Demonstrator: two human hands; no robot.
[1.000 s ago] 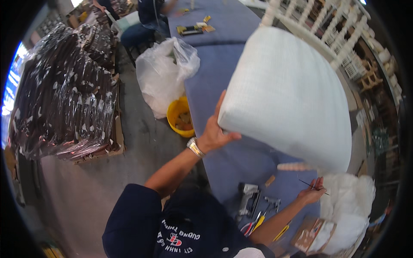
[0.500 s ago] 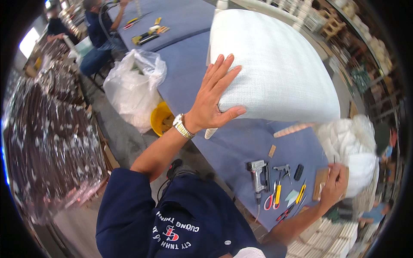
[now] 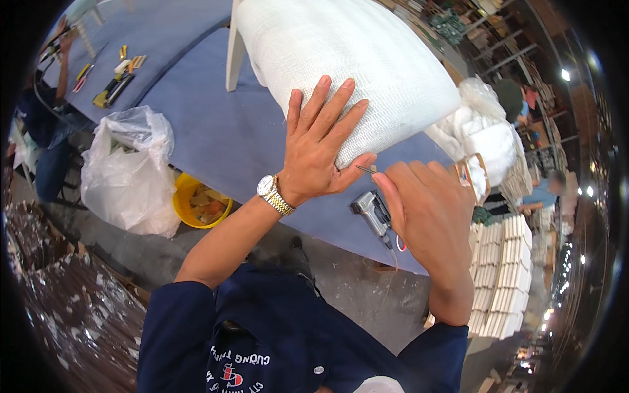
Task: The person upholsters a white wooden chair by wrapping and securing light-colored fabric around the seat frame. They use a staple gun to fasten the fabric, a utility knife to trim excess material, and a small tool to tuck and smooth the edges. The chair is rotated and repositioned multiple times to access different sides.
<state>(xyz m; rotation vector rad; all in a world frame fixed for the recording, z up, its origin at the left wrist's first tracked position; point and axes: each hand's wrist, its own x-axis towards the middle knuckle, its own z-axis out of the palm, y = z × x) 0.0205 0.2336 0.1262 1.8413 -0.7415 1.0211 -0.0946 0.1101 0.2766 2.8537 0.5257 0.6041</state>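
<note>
White padded seat (image 3: 354, 59) is lying at the upper ctr. of the view, on the blue-grey table (image 3: 203, 131), its nr. corner pointing twd. the person. One pale leg (image 3: 234, 59) is showing at its L side.

L hand (image 3: 321, 147) is spreading wide open, palm down, fingers lying apart on the woven cloth close to that corner; thumb is sticking out sideways along the seat's lower edge. It's pressing on the seat w/o gripping it. Watch (image 3: 267, 188) is sitting on the L wrist.

R hand (image 3: 429, 209) is closing nearly all the way, fingers curling in, & is holding a thin dark tool (image 3: 367, 169) by the thumb. Tool's tip is pointing L, just beside the L thumb & the seat corner; can't tell if it's touching the cloth.

Grey staple gun (image 3: 373, 213) is lying on the table just L of the R hand, nr. the table edge. Yellow bucket (image 3: 185, 204) w/ scraps is standing beside the table, next to a clear plastic bag (image 3: 128, 177). White wadding (image 3: 481, 141) is heaping up to the R, beyond the R hand; pale slats (image 3: 501, 275) are standing stacked below it. Co-worker (image 3: 39, 124) is sitting at far L.
</note>
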